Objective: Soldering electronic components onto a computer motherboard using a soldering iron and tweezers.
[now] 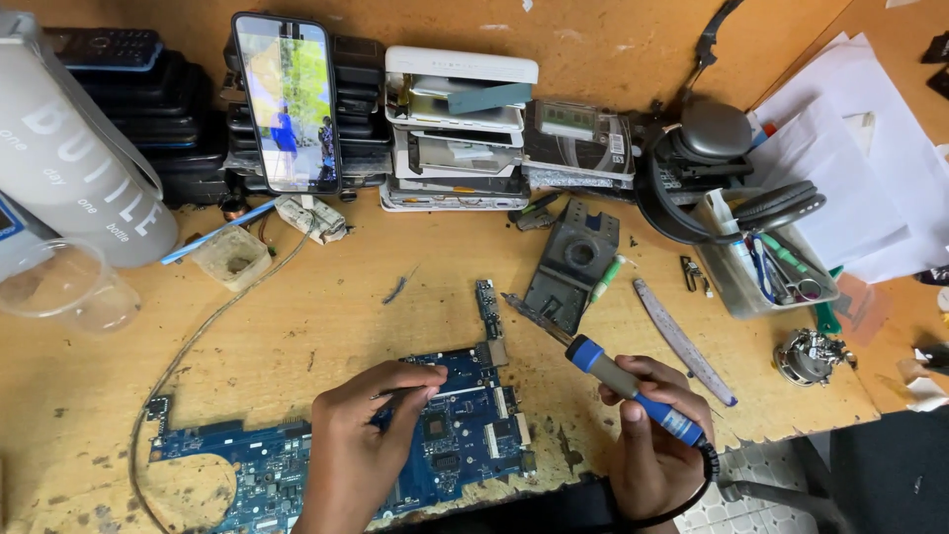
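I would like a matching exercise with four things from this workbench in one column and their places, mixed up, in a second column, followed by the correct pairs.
Things:
1. soldering iron
2. blue circuit board
3. smartphone
4. clear plastic cup

Places:
A. at the left edge of the bench
B. leaning upright at the back, screen lit
C. held in the right hand
D. flat under the left hand

Pairs: 1-C, 2-D, 3-B, 4-A

Single head-worn view, looks steeply down and forward over wooden workbench [297, 316], close range; both hands sit at bottom edge, back wall with stacked devices [455, 129] at top; no second view to overlap
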